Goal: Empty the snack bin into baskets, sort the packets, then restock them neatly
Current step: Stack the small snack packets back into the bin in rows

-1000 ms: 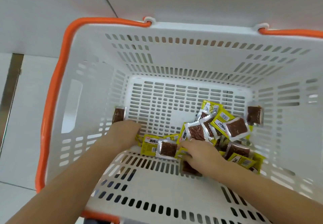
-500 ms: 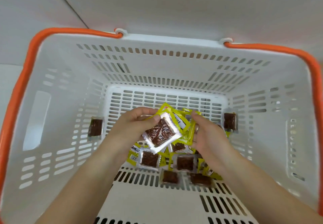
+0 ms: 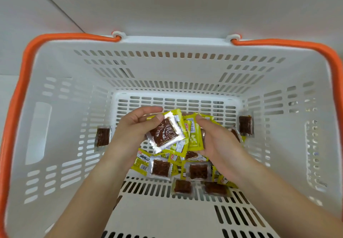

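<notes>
Both my hands are down inside a white slotted basket (image 3: 55, 122) with orange handles. My left hand (image 3: 133, 128) grips a stack of snack packets (image 3: 165, 133), with a clear packet of brown snack on top and yellow ones beneath. My right hand (image 3: 219, 143) holds the right side of the same bunch, fingers curled round yellow packets (image 3: 194, 139). Several more packets (image 3: 161, 167) lie loose on the basket floor below the hands. One brown packet (image 3: 102, 136) leans on the left wall and another (image 3: 246, 125) on the right wall.
The basket's orange handles (image 3: 20, 82) lie folded along the left and right rims. A white surface (image 3: 185, 5) runs behind the basket. The near basket wall (image 3: 167, 215) slopes up toward me under my forearms.
A second ago both hands were low on the basket floor among the packets. They have since gathered a bunch and lifted it; the camera view has shifted to centre the basket.
</notes>
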`<state>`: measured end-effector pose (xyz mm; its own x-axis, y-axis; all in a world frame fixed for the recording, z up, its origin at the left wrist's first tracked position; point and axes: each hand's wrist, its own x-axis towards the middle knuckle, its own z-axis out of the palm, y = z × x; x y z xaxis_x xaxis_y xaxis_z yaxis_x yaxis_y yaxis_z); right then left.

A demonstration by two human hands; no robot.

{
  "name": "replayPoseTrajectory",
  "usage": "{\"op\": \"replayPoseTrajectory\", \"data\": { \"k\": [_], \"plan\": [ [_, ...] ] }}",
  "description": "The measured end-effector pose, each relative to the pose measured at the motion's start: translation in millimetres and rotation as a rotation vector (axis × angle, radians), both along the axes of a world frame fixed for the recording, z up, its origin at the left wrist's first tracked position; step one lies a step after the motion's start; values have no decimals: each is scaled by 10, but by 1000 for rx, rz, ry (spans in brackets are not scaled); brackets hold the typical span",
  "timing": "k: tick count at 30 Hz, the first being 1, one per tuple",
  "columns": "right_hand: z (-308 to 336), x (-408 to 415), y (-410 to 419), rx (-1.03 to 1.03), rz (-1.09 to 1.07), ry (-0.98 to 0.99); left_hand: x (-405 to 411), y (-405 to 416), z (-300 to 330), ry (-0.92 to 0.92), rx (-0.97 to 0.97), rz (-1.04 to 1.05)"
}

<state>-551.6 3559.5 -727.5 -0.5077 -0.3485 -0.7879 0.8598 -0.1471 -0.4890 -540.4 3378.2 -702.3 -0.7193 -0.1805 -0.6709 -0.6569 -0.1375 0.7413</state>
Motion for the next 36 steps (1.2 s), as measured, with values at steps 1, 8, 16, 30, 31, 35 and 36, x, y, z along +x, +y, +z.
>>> {"op": "replayPoseTrajectory", "data": {
  "k": [1, 8, 16, 30, 31, 35, 36],
  "plan": [
    [22, 19, -17, -33, 15, 0, 2, 19, -5, 5, -14, -7],
    [41, 46, -66, -169, -82, -77, 14, 77, -25, 41, -105, -1],
    [29, 37, -41, -63, -89, -11, 28, 57, -52, 78, -313, -220],
    [138, 50, -80, -126, -108, 48, 149, 291, -44, 243, -322, -582],
    [146, 45, -73, -177, -128, 26, 156, 300, -35, 220, -311, -583],
    [123, 31, -69, -261, -139, 48, 130, 345, -19, 185, -306, -454],
    [97, 37, -67, -202, -109, 78, 120, 348, -36, 168, -297, -435]
  ]
}}
